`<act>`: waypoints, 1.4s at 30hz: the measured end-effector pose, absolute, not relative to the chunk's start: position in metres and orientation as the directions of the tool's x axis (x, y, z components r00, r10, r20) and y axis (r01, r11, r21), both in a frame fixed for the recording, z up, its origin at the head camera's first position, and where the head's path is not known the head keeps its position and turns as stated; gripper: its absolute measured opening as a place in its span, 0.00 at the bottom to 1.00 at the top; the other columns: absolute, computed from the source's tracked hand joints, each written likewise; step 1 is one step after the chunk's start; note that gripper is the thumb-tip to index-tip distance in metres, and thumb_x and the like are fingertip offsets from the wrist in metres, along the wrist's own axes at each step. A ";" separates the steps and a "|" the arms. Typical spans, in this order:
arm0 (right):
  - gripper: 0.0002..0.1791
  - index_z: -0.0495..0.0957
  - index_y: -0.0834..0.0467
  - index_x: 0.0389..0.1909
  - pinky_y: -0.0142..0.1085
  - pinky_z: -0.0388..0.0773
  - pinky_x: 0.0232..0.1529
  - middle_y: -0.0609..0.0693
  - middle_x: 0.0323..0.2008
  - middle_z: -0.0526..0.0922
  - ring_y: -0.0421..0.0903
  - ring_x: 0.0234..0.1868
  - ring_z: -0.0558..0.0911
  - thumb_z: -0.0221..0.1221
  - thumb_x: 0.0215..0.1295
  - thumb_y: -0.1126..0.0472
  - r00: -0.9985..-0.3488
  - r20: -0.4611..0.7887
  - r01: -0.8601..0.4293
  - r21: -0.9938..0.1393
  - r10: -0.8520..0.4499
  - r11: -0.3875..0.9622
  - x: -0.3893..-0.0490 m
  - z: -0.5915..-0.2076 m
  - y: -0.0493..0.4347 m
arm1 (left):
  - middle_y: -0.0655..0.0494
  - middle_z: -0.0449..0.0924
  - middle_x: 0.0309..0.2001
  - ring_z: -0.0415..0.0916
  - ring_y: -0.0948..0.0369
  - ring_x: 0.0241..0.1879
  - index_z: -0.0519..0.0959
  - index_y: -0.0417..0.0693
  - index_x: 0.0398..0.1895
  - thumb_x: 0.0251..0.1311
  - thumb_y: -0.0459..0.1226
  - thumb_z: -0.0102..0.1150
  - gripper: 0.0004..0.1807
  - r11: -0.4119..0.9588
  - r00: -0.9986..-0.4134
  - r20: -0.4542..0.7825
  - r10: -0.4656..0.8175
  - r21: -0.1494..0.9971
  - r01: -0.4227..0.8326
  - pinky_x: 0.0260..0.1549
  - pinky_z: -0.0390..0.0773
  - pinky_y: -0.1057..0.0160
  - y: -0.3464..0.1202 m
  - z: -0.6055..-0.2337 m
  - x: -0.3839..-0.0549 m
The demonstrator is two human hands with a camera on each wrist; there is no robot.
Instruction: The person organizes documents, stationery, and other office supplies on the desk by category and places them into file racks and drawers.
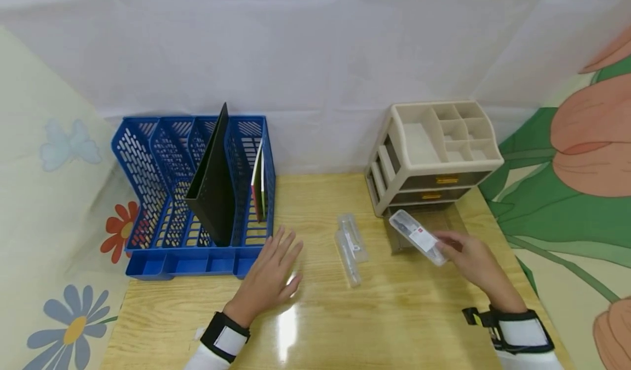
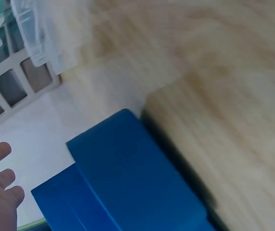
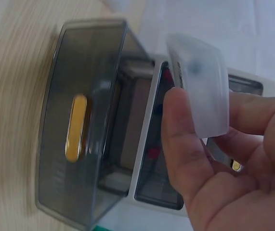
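In the head view my right hand [image 1: 470,260] pinches one end of a clear plastic case [image 1: 419,237] with a white label and something dark inside. The case is tilted over the pulled-out bottom drawer [image 1: 394,243] of a beige desk organizer [image 1: 411,159]. From the right wrist, the case [image 3: 207,86] shows between thumb and fingers, beside the smoky drawer front [image 3: 55,139] with its gold handle. My left hand [image 1: 268,279] holds nothing, its fingers spread at the front right corner of a blue file rack [image 1: 189,261].
Two slim clear packets, one [image 1: 356,244] partly beside the other [image 1: 347,258], lie on the wooden table [image 1: 315,315] between my hands. A black folder [image 1: 217,195] leans in the rack, with thin booklets [image 1: 258,186] to its right. White cloth hangs behind.
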State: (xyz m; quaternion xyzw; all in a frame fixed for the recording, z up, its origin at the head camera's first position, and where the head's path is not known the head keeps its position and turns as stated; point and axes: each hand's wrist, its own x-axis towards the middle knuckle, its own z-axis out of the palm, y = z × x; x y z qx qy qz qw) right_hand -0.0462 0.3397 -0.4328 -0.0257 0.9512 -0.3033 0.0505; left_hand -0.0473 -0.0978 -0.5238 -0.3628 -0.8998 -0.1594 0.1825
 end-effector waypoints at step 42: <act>0.12 0.81 0.65 0.32 0.38 0.74 0.23 0.54 0.24 0.79 0.48 0.25 0.75 0.61 0.62 0.58 -0.919 -0.385 0.087 -0.412 -0.087 0.907 -0.131 -0.497 0.329 | 0.38 0.69 0.67 0.53 0.39 0.71 0.71 0.42 0.64 0.58 0.45 0.59 0.31 0.674 -0.648 0.364 0.669 0.069 0.735 0.65 0.64 0.40 -0.092 -0.548 -0.038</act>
